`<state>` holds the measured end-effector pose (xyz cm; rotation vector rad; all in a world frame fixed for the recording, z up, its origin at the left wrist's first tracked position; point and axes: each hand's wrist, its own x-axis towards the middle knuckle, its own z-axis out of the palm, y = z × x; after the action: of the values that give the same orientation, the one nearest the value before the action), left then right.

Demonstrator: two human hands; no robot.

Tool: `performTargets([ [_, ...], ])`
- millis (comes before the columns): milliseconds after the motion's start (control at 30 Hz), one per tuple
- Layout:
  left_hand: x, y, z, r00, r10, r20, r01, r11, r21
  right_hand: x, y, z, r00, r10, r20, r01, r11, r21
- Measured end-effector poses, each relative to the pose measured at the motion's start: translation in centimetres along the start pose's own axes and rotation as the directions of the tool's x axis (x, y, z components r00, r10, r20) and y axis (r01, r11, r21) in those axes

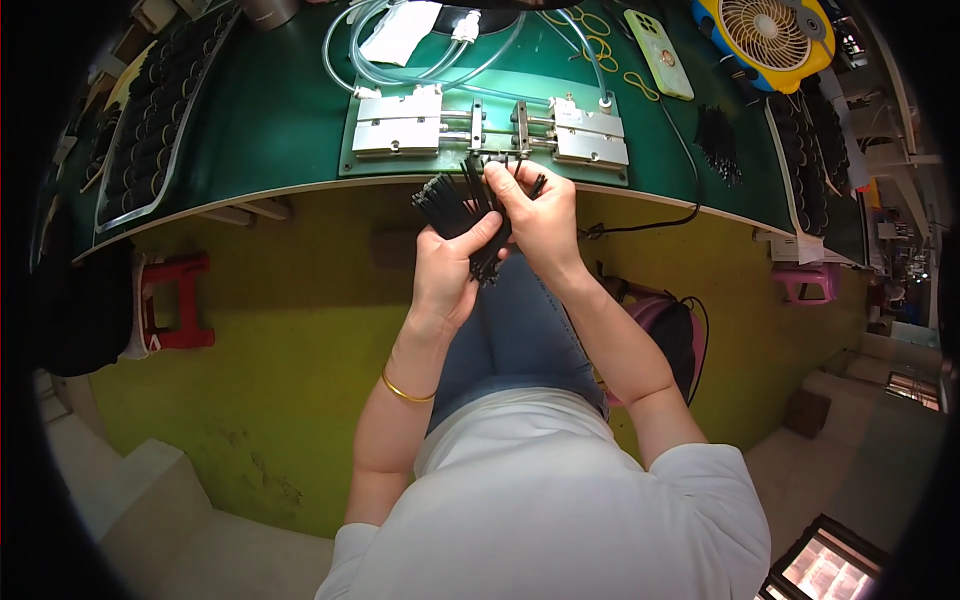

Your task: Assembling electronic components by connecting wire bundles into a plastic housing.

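A thick bundle of thin black wire-like strips (438, 203) is gripped in my left hand (443, 275), its ends fanned toward the upper left. Its thumb presses across the bundle, and the lower ends stick out below. My right hand (545, 215) is closed in a pinch on a few of the same black strips, close to the table's front edge. Just beyond my fingertips stands a metal clamping fixture, with a silver block on its left (398, 125) and another on its right (590, 138). Two dark upright jaws (498, 125) face each other between them with a gap.
Clear air hoses (345, 50) loop behind the fixture. A phone (658, 55), yellow rubber bands (598, 48), a yellow-blue fan (765, 30) and loose black strips (718, 145) lie on the right. Trays of black bundles flank the green table (270, 110). A red stool (180, 300) stands left.
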<state>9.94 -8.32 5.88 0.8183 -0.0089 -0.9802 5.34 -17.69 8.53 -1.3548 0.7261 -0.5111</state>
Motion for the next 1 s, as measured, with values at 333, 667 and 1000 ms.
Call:
performTargets([
  [333,-0.1,-0.4,-0.3,1.000,0.007,-0.031,-0.007,1.000,-0.007,0.1,0.9,0.1,0.998,-0.039,-0.056,0.041,0.999,0.028],
  [667,0.0,-0.2,0.3,1.000,-0.003,-0.025,0.003,1.000,-0.007,0.7,0.8,-0.4,0.999,0.034,-0.012,-0.033,0.995,0.095],
  [1000,-0.7,-0.7,0.5,0.999,-0.003,-0.048,0.000,0.998,-0.066,-0.1,0.8,-0.6,1.000,-0.024,-0.016,0.024,0.999,0.022],
])
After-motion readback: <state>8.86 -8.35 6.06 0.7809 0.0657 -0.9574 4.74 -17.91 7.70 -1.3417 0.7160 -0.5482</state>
